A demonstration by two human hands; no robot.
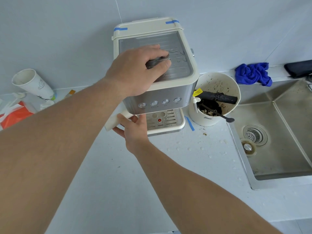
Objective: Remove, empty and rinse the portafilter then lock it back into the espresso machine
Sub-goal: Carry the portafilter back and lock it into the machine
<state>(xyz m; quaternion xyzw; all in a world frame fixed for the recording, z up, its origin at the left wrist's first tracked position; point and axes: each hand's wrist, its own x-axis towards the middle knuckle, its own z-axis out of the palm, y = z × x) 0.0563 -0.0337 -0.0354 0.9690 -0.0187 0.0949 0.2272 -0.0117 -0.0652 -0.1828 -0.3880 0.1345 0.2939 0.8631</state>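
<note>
A cream and steel espresso machine point(168, 92) stands on the white counter against the wall. The portafilter's cream handle point(112, 123) sticks out to the left under the machine's front; its basket is hidden beneath the machine. My right hand point(135, 132) is wrapped around that handle from below and the right. My left hand point(135, 70) rests on the machine's top tray, with thumb and fingers closed on a flat dark grey object point(157, 62) lying there.
A white tub point(217, 85) with coffee grounds, a black tube and a spoon stands right of the machine. The steel sink point(278, 132) lies further right, a blue cloth point(253, 73) behind it. A tipped paper cup point(32, 83) and an orange bag point(15, 114) lie at left. Water drops dot the counter.
</note>
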